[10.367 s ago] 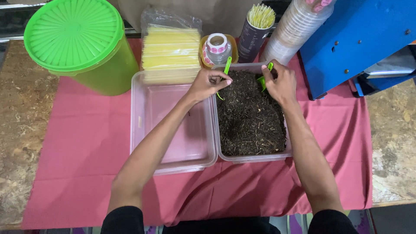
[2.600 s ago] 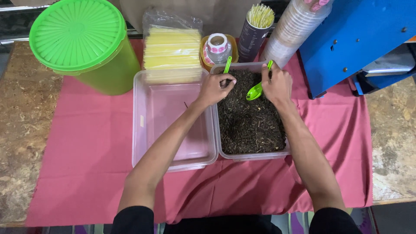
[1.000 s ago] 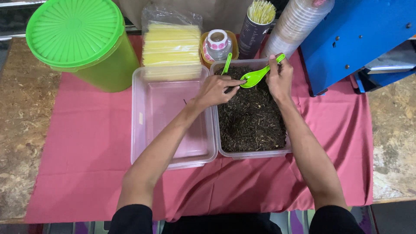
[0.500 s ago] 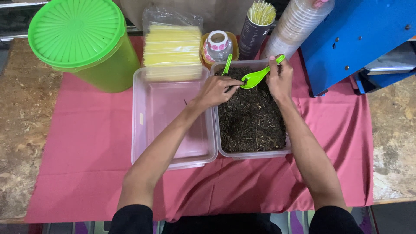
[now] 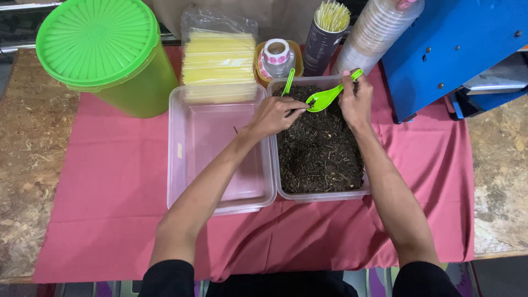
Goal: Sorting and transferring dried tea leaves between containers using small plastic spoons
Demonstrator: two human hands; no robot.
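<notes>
Both arms bare from black sleeves at the near edge, reaching forward and converging.

Left hand (image 5: 273,115): forearm angles up and to the right, wrist slightly bent, knuckles up. Fingers curled, thumb and fingertips (image 5: 301,105) pinched together at the front, pointing right.

Right hand (image 5: 355,100): forearm runs nearly straight ahead, leaning slightly left. Back of hand toward the camera, fingers folded in a closed grip, thumb raised at the far side.

The two hands sit near each other, not touching.

Glossy green plastic spoon (image 5: 324,98), clear plastic tub (image 5: 322,193), matt pink cloth (image 5: 110,181), rough wood table (image 5: 27,137).
</notes>
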